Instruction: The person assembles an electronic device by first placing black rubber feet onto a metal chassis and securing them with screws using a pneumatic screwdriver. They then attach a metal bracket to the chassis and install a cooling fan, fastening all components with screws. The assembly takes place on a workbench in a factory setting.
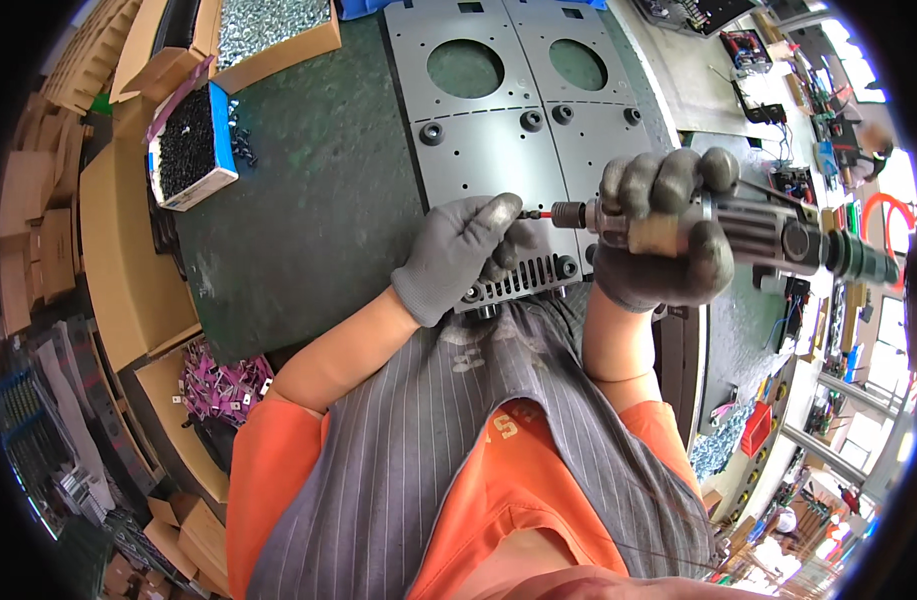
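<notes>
My right hand (668,225), in a dark grey glove, is wrapped round a power screwdriver (763,235) held level, its bit pointing left. Thumb and fingers of my gloved left hand (463,245) pinch a small dark screw (527,214) at the tip of the reddish bit (545,214). Below both hands lie two grey metal panels (493,165), side by side, each with a large round hole. Black round feet (531,120) sit on the panels, several of them in a row. A slotted vent (523,277) lies at the near edge, partly behind my left hand.
On the dark green tabletop (298,180), a blue-and-white box (193,150) of black screws stands at the left. Behind it is a carton (278,50) of silvery screws. Purple-handled metal pieces (223,385) fill a carton at lower left. Another bench (733,340) runs along the right.
</notes>
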Motion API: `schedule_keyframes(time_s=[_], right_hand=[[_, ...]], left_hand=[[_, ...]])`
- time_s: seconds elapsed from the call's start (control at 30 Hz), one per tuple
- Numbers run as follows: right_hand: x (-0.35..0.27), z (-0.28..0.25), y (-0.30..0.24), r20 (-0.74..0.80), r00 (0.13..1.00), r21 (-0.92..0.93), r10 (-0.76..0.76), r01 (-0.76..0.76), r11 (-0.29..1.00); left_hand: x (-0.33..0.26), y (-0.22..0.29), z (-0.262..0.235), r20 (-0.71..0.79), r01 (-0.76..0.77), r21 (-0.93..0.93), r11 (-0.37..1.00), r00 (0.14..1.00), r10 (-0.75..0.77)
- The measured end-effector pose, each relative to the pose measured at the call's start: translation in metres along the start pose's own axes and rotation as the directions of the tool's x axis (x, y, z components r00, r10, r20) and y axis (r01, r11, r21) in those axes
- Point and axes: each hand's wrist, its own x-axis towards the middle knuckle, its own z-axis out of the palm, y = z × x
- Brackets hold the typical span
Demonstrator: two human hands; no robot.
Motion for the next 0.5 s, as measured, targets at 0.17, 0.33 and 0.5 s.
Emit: schedule_keyframes(time_s=[0.17, 0.33, 0.5], right_hand=[[0.041, -0.049, -0.014, -0.181, 0.983, -0.131, -0.043, 0.019, 0.991], [0.105, -0.112, -0.019, -0.364, 0.886, -0.576, -0.287, 0.028, 0.817], [0.133, -0.173, -0.013, -0.374, 0.854, -0.663, -0.361, 0.025, 0.748]], left_hand=[[0.008, -0.007, -0.031, -0.001, -0.195, 0.069, 0.978, 0.981, 0.196], [0.007, -0.006, -0.030, 0.008, -0.137, 0.067, 0.988, 0.991, 0.136], [0.009, -0.007, -0.028, 0.036, -0.157, 0.121, 0.980, 0.987, 0.154]])
